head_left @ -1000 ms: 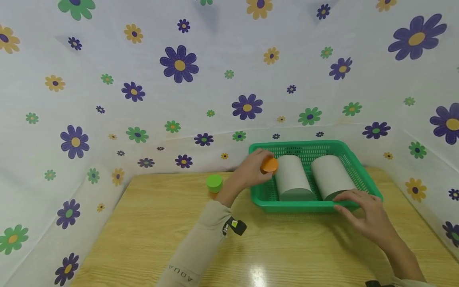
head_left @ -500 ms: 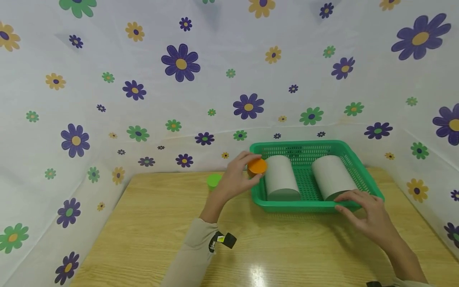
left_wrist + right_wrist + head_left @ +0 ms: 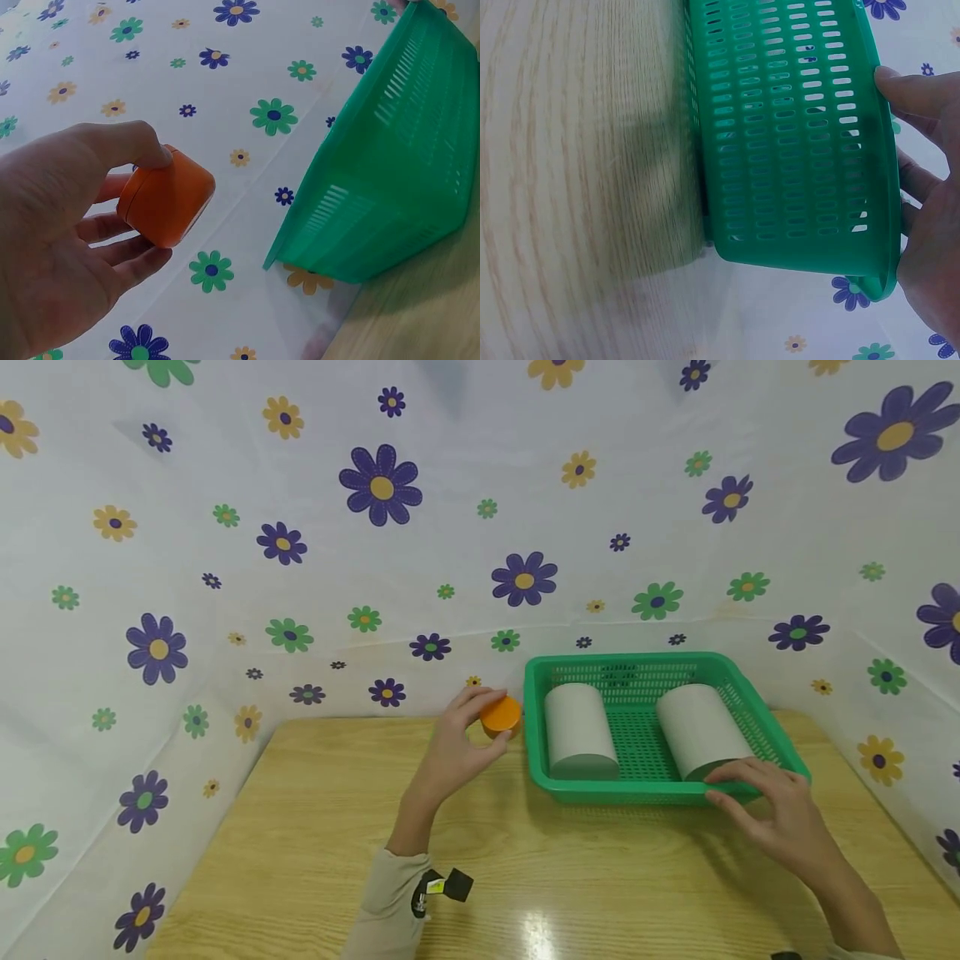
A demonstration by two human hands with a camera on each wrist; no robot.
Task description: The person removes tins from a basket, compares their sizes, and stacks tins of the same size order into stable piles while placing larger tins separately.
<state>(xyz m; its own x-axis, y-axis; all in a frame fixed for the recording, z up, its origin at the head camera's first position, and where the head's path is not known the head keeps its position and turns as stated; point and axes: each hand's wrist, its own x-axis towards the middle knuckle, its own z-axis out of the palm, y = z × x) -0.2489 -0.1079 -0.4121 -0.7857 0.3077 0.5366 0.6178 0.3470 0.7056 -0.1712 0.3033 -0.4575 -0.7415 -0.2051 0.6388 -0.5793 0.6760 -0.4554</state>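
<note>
My left hand pinches a small orange round container between thumb and fingers, just left of the green plastic basket. In the left wrist view the orange container appears tilted and has a lid seam around it. My right hand grips the basket's front rim near its right corner, thumb outside and fingers over the edge. Two white cylinders lie apart inside the basket, one at the left wall and the other towards the right.
The basket stands on a wooden table near its back edge. A white cloth with flower prints hangs behind and along both sides. The left hand covers the spot where a green-topped container stood earlier.
My left hand has carried the orange container left, from inside the basket over its rim to beside it. The left cylinder has shifted left. My right hand has stayed on the rim.
</note>
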